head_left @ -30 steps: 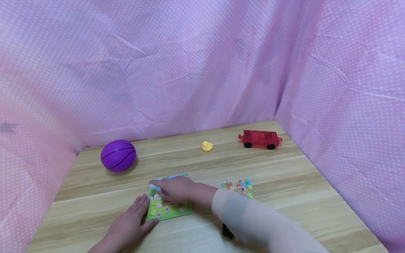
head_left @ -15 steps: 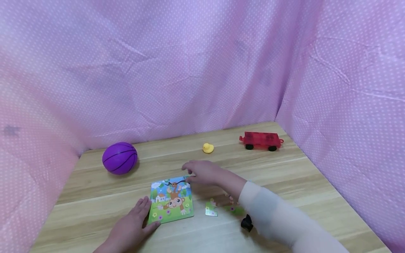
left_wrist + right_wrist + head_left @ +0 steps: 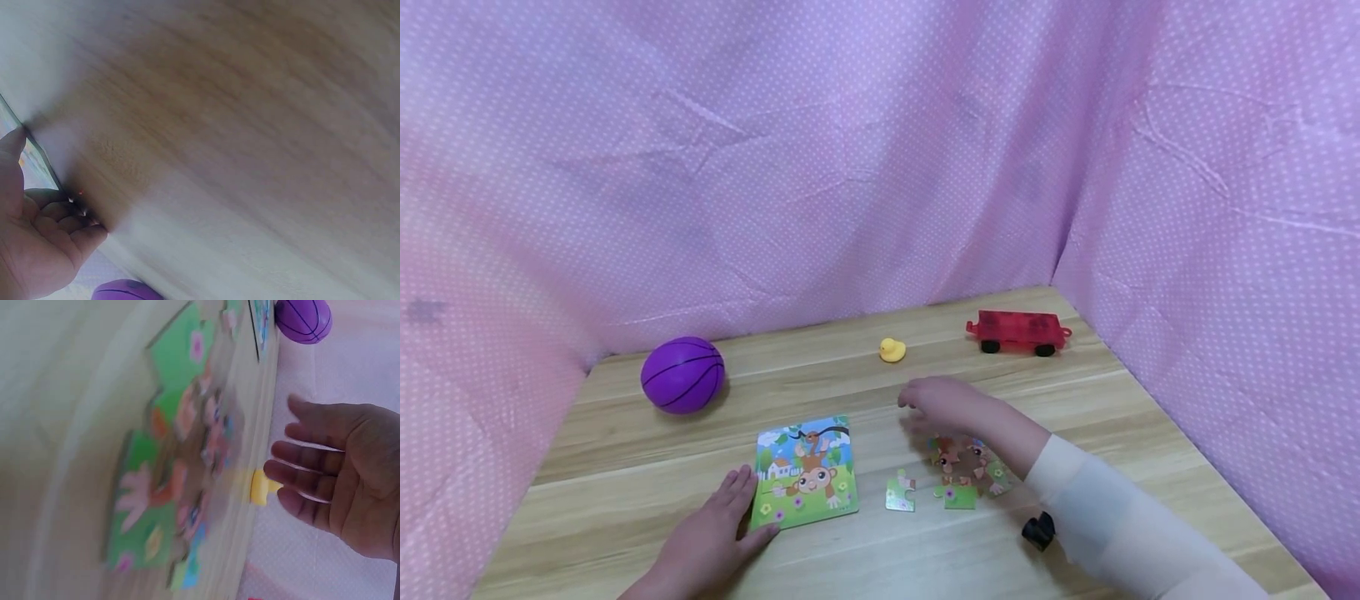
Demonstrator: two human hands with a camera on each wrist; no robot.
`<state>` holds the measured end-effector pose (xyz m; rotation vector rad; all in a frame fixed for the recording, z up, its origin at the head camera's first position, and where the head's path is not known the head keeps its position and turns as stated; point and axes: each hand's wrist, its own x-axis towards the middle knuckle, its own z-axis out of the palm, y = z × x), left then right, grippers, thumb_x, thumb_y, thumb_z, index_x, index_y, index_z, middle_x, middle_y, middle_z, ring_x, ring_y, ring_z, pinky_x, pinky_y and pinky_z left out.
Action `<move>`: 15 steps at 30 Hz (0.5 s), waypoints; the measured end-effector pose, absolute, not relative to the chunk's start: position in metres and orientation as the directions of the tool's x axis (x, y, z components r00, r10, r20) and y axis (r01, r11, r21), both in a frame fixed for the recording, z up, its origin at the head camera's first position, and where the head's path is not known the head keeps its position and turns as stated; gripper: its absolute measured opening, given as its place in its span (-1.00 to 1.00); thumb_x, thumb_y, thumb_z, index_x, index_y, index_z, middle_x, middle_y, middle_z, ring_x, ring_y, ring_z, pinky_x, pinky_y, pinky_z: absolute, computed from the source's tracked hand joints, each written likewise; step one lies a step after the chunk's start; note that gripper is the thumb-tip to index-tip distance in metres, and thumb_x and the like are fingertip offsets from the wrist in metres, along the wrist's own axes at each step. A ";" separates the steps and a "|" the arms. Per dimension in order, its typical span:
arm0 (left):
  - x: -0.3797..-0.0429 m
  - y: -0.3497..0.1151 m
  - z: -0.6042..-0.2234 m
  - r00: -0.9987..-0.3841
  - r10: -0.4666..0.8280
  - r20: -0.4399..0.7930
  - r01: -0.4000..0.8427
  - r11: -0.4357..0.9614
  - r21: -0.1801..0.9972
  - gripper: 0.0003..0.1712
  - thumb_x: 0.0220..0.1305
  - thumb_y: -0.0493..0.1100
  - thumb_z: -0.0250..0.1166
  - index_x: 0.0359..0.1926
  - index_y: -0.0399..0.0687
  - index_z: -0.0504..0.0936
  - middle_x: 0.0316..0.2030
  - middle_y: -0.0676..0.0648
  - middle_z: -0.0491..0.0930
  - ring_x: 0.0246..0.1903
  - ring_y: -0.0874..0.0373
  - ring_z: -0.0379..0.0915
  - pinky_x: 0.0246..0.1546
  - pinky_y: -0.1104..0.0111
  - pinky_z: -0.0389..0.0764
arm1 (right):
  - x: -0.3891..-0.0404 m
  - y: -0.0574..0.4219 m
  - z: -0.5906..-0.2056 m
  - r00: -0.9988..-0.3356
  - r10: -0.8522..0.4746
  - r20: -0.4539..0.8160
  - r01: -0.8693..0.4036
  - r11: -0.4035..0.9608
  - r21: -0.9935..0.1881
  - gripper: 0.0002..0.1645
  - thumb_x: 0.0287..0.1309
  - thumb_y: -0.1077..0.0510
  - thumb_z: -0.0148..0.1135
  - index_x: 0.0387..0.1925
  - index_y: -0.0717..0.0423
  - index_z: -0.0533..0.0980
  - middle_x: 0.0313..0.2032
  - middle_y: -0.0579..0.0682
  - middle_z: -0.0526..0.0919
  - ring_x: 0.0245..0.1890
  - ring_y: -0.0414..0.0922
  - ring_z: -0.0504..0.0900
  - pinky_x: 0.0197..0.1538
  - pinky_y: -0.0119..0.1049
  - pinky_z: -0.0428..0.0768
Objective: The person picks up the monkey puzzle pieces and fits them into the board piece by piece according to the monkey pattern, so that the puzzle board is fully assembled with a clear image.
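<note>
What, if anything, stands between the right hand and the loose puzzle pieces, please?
Nothing visible does: only air separates the right hand from the loose puzzle pieces, and the yellow duck sits farther back, out of the way.

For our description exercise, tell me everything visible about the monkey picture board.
The monkey picture board is a thin, flat, roughly square panel, perhaps card. Printed on it: an upside-down brown monkey under a branch, blue sky, a house, grass and flowers. It lies face up on the table, left of puzzle pieces; the left hand touches its left edge.
</note>
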<state>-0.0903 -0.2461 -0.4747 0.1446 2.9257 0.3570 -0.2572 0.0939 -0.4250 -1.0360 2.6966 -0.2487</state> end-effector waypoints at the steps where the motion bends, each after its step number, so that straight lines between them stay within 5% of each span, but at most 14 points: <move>1: -0.090 -0.246 -0.475 -0.977 0.118 -0.177 0.071 0.966 0.248 0.07 0.20 0.46 0.16 0.43 -0.25 0.27 0.47 -0.26 0.14 0.47 -0.23 0.01 0.36 -0.13 0.24 | -0.256 0.098 -0.426 -0.727 -0.664 -0.178 -0.625 0.746 -0.229 -0.63 0.26 -0.01 0.27 0.06 -0.03 0.60 -0.02 -0.09 0.64 -0.02 -0.11 0.61 0.08 -0.13 0.59; 8: -0.090 -0.246 -0.475 -0.979 0.119 -0.165 0.078 0.968 0.238 0.08 0.20 0.47 0.15 0.43 -0.25 0.26 0.47 -0.26 0.14 0.47 -0.23 0.00 0.37 -0.13 0.24 | -0.245 0.122 -0.434 -0.753 -0.590 -0.292 -0.566 0.807 -0.172 -0.55 -0.02 -0.19 0.49 -0.12 -0.13 0.60 -0.30 -0.22 0.52 -0.32 -0.22 0.48 -0.20 -0.21 0.54; 15: -0.091 -0.246 -0.475 -0.981 0.126 -0.149 0.090 0.969 0.232 0.07 0.21 0.46 0.16 0.43 -0.27 0.26 0.46 -0.28 0.15 0.46 -0.24 0.02 0.38 -0.12 0.22 | -0.237 0.136 -0.444 -0.763 -0.588 -0.269 -0.575 0.807 -0.133 -0.60 -0.07 -0.16 0.53 -0.22 -0.14 0.58 -0.34 -0.25 0.45 -0.34 -0.23 0.40 -0.25 -0.29 0.50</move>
